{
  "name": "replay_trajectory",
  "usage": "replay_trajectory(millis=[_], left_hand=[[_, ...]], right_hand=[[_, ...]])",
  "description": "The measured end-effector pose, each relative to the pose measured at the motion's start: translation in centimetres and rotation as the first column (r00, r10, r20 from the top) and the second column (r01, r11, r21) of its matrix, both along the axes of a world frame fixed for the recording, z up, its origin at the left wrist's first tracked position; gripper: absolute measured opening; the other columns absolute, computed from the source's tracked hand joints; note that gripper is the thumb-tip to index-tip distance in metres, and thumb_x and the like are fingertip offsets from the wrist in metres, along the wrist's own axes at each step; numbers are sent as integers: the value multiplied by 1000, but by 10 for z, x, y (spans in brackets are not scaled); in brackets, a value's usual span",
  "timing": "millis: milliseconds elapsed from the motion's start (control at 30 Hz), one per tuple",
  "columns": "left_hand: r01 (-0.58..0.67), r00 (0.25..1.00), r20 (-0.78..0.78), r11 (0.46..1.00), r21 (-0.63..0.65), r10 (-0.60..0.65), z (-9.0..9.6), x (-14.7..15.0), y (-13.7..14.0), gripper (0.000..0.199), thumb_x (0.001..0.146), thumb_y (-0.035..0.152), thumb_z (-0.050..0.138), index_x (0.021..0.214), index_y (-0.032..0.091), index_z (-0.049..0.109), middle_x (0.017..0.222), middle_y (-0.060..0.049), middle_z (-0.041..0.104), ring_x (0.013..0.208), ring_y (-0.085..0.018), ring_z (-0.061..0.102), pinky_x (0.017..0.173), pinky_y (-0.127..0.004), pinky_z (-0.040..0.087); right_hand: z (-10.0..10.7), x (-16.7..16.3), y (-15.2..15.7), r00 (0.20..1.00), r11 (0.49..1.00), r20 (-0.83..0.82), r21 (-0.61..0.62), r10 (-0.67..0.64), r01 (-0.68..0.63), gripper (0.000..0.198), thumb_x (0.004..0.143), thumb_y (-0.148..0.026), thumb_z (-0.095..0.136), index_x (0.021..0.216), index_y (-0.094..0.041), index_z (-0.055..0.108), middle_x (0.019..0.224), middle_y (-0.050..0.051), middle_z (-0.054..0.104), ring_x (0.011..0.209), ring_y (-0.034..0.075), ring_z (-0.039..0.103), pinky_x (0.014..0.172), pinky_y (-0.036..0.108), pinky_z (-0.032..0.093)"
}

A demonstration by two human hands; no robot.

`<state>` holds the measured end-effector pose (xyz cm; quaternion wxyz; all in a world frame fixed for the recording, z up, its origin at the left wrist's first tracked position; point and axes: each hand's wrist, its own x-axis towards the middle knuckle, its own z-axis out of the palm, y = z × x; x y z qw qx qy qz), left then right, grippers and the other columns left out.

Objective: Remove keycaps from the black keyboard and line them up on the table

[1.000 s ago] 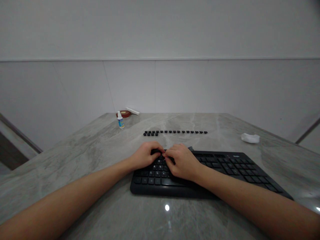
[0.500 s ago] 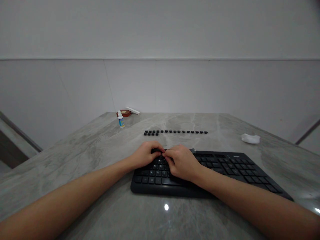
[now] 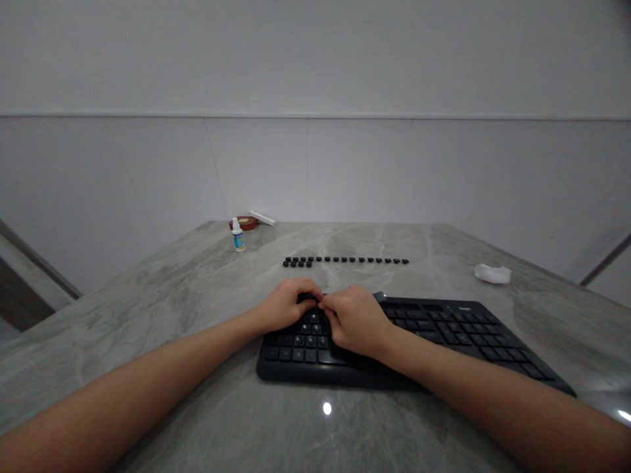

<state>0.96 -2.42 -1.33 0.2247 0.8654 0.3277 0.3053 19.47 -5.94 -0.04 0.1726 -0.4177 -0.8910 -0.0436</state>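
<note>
A black keyboard (image 3: 296, 374) lies in front of me, with several keycaps gone from its left part and pale key sockets showing there. Over its upper left area, my left hand (image 3: 290, 304) is closed, thumb and fingers pinched together. My right hand (image 3: 357, 320) meets it fingertip to fingertip, also in a pinch. Whatever the fingertips hold is too small and covered to make out. Beyond the keyboard, loose black keycaps (image 3: 344, 259) stand in a long row, with a short second row in front at its left end.
A white spray bottle (image 3: 238, 238) with a blue label stands at the back left. Behind it lie a brown case (image 3: 246, 223) and a white strip (image 3: 262, 217). A crumpled white tissue (image 3: 493, 273) rests on the right of the grey marble table (image 3: 172, 282).
Both hands stay pinched at the same spot over the keyboard, with barely any finger movement. The whole view has shifted very slightly.
</note>
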Motion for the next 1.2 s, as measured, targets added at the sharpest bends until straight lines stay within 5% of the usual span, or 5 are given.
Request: replay_trajectory(millis=[767,1200], left_hand=[[24,999,-30,999,27,-23,3,0,-3,27,76,2,50,89,18,67,93,-3,66,92,-18,59,89,-33,45],[-21,997,-69,986,165,33,2,2,-10,32,77,-3,42,89,16,65,93,-5,62,90,-17,58,85,-30,47]], right_hand=[[-2,-5,-3,983,983,-36,14,-182,183,25,79,-22,51,91,-24,74,78,7,73,67,23,65,62,32,43],[-3,2,-1,989,989,-41,39,-144,146,24,80,-29,51,89,-25,72,74,4,72,64,19,63,58,29,38]])
